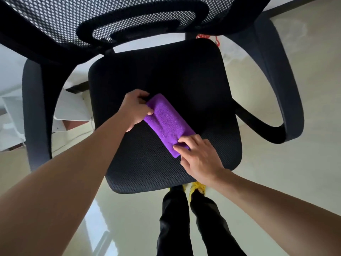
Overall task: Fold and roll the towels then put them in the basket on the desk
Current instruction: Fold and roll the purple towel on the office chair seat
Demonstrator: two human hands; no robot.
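Right hand (199, 156), left hand (135, 110) pinch towel (166, 123) ends.

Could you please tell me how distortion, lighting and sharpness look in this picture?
Head view: wide-angle distortion bows the armrest and stretches the forearms; the floor shows soft glare; the seat is nearly featureless black in its far half, while its near half shows mesh; the purple towel, left hand and right hand are fairly sharp.

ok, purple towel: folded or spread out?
Folded: the purple towel lies as a narrow layered strip on the chair seat, left hand gripping one end, right hand pinching the other.
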